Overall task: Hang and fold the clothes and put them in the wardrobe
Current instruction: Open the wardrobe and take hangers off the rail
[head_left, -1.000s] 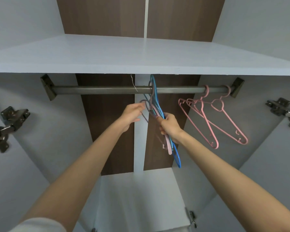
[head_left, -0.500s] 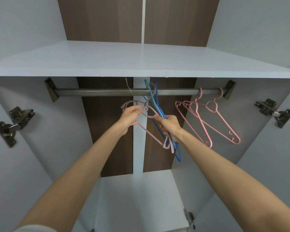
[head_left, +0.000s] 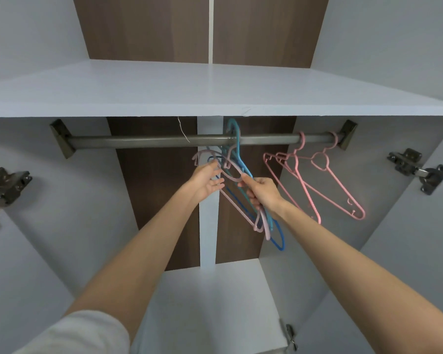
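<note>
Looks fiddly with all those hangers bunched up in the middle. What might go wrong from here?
The mauve hanger seems tangled with the teal hanger and the blue hanger; pulling it could drag those off the rail. The right hand clasps several frames at once, so one may slip and fall. The left hand is open, with no firm grip yet. The pink hangers hang close and could get knocked.

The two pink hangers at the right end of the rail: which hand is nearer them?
Right. The right hand grips the mixed bunch of hangers just left of the pink hangers. The left hand is farther left, beyond that bunch.
</note>
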Demonstrator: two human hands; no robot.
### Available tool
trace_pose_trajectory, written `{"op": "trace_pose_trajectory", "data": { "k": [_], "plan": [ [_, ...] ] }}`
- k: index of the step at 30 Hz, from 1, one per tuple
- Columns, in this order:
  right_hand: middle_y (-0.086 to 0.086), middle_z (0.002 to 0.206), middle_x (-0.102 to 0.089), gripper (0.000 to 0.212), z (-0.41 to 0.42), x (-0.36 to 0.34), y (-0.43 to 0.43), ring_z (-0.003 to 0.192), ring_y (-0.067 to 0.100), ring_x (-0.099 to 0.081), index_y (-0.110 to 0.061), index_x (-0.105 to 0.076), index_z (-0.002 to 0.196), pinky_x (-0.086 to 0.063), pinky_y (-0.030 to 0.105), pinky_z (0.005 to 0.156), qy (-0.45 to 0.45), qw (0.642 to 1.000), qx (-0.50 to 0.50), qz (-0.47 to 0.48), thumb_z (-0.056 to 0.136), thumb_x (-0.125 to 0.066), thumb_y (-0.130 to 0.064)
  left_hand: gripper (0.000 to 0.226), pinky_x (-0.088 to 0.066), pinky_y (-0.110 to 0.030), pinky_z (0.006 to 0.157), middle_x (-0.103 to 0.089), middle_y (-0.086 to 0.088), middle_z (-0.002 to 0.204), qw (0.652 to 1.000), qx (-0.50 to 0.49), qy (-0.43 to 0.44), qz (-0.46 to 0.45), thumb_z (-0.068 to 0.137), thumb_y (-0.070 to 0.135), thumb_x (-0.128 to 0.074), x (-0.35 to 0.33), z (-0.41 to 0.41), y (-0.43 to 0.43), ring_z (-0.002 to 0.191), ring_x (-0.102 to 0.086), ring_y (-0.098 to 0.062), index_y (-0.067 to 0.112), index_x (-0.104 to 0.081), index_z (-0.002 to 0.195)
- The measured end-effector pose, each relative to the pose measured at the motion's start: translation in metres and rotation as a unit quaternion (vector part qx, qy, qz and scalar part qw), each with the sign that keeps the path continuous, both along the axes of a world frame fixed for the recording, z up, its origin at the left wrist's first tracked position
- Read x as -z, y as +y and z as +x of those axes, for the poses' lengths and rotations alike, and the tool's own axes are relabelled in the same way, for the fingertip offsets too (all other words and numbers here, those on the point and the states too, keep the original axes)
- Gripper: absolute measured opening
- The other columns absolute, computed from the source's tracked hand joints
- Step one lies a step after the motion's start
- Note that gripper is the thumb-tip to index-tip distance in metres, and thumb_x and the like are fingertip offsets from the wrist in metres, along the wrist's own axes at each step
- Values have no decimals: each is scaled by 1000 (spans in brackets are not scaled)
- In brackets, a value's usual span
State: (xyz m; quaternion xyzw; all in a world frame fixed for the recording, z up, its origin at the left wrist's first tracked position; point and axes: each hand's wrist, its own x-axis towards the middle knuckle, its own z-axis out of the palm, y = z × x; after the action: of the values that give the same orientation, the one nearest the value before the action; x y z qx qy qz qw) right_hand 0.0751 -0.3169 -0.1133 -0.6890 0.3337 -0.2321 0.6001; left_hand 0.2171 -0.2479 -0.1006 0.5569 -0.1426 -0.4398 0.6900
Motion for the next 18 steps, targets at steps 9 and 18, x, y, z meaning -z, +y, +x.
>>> {"op": "trace_pose_trajectory", "data": {
  "k": [9, 18],
  "plan": [
    [0, 56, -52, 32, 6, 8, -8, 33, 4, -39, -13, -55, 86, -38, 17, 36, 61, 993, -7, -100, 100, -41, -38, 31, -51, -50, 78, -62, -3, 113, 994, 29, 65, -77, 94, 23, -56, -3, 3, -27, 118, -51, -36, 11, -59, 122],
    [-1, 55, -51, 44, 3, 33, -4, 39, 8, -41, -4, -58, 99, -39, 18, 40, 20, 995, 15, -94, 98, -40, -45, 35, -50, -50, 85, -54, -4, 128, 996, 40, 53, -53, 91, 25, -61, 9, 4, -32, 112, -52, -26, 17, -58, 125]
  ]
}}
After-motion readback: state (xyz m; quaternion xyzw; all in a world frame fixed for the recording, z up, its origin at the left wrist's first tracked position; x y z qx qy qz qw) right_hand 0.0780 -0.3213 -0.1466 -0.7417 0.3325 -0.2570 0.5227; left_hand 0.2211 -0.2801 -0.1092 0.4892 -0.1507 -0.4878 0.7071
